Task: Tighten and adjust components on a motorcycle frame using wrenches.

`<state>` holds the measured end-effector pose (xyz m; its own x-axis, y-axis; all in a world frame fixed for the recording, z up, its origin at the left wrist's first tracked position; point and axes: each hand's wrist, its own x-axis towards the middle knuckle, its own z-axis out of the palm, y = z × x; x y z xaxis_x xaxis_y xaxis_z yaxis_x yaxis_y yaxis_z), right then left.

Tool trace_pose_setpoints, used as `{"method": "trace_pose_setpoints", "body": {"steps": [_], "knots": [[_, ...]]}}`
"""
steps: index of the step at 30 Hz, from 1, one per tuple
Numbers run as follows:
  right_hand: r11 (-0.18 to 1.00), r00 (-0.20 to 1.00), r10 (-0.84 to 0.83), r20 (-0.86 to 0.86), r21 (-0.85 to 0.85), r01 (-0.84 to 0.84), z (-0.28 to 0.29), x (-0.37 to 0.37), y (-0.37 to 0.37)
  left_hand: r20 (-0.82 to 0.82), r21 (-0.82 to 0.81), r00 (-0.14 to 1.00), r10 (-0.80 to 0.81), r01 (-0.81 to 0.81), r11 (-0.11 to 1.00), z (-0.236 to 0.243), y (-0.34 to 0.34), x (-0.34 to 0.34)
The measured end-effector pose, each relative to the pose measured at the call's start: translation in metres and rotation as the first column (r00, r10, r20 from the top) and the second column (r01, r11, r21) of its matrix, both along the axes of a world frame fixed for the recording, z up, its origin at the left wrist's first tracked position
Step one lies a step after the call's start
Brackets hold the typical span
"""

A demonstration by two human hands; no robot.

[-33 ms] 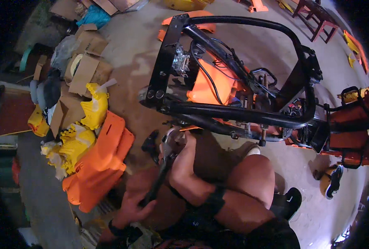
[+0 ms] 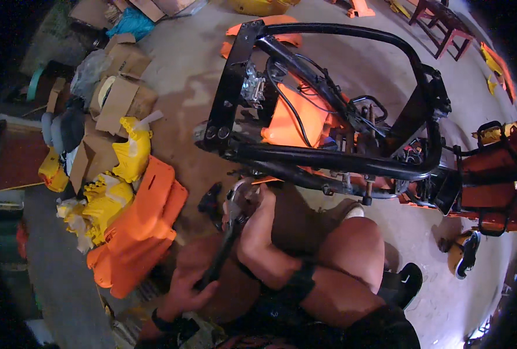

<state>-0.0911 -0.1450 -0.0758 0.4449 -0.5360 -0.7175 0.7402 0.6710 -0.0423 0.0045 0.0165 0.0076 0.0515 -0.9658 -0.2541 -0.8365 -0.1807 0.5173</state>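
My left hand is wrapped around the dark handle of what looks like an adjustable wrench, low at the left of centre. The wrench slants up and away toward the near end of a black tubular vehicle frame. At its metal head, my right hand is closed, with the fingers pressed against the head. Just beyond those fingers, an orange edge shows under the frame's lower tube. Shadow hides what the jaws touch, if anything.
Orange plastic panels and yellow moulded parts lie to the left, before cardboard boxes. An orange panel sits inside the frame. A rack extends at right, and a wooden stool stands far right.
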Motion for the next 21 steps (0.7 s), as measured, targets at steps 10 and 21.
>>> {"method": "trace_pose_setpoints", "body": {"steps": [10, 21], "knots": [[0.989, 0.991, -0.122, -0.050, -0.094, 0.117, 0.000, 0.008, -0.006, 0.022, 0.102, 0.999, 0.046, -0.048, 0.994, 0.003, 0.001, 0.001], [0.979, 0.975, -0.202, -0.088, -0.055, 0.197, 0.005, 0.011, -0.008, 0.046, -0.041, 0.998, 0.043, -0.042, 0.998, 0.001, -0.005, -0.003]]}}
